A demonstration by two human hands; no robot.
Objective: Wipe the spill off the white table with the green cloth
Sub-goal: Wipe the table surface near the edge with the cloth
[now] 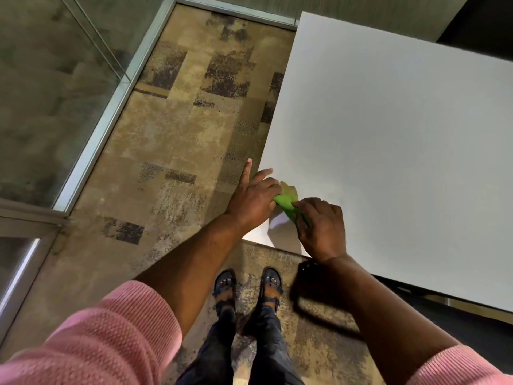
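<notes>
Left hand: left hand [254, 197] rests at the near left corner of the white table [402, 140], index finger stretched out straight past the table edge over the carpet, the other fingers curled onto one end of the green cloth [287, 200].
Right hand: right hand [322, 227] is closed with fingers bent down, pinching the other end of the green cloth against the tabletop.
Green cloth: bunched into a narrow strip between the two hands, lying on the table just inside its near left corner; a paler, yellowish fold shows at its far end.
Spill: cannot be made out on the white surface; a small bright patch sits just beside the cloth, between the hands, but what it is cannot be told.
White table: plain top, bare apart from the hands and cloth.
Writing or labels: nothing readable on the cloth or table.
Sleeves: pink knit sleeves [105, 337] pushed up both forearms.
Feet: dark strapped sandals [247, 287] and dark trousers below the table corner.
Floor: mottled tan and brown carpet [177, 129]; a metal-framed glass partition [55, 93] runs along the left.
</notes>
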